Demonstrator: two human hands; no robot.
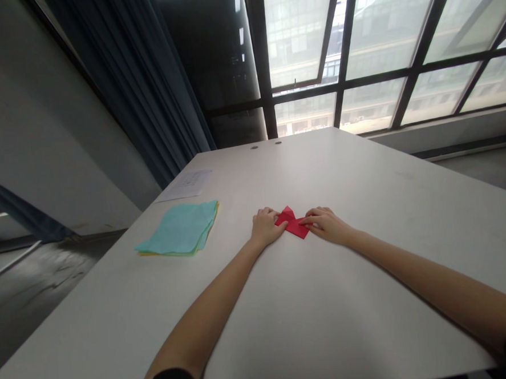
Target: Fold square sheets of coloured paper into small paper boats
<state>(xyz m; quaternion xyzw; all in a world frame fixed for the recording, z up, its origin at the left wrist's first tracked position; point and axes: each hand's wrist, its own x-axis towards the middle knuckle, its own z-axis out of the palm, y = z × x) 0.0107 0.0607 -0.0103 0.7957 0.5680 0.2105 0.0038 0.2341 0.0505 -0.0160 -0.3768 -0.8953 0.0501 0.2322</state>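
Note:
A small piece of folded red paper (296,227) lies on the white table between my hands, with a pointed flap at its far side. My left hand (267,225) grips its left edge, the thumb on top and the fingers curled at the far side. From the right, my right hand (326,224) rests on the paper's right part, its fingertips pressed together on it. The fingers cover both side edges of the paper.
A loose stack of light blue paper sheets (179,228), with yellow and green edges below, lies left of my hands. Behind it is a printed white sheet (186,185). The white table (350,309) reaches toward the windows (380,33); a dark blue curtain (138,76) hangs at left.

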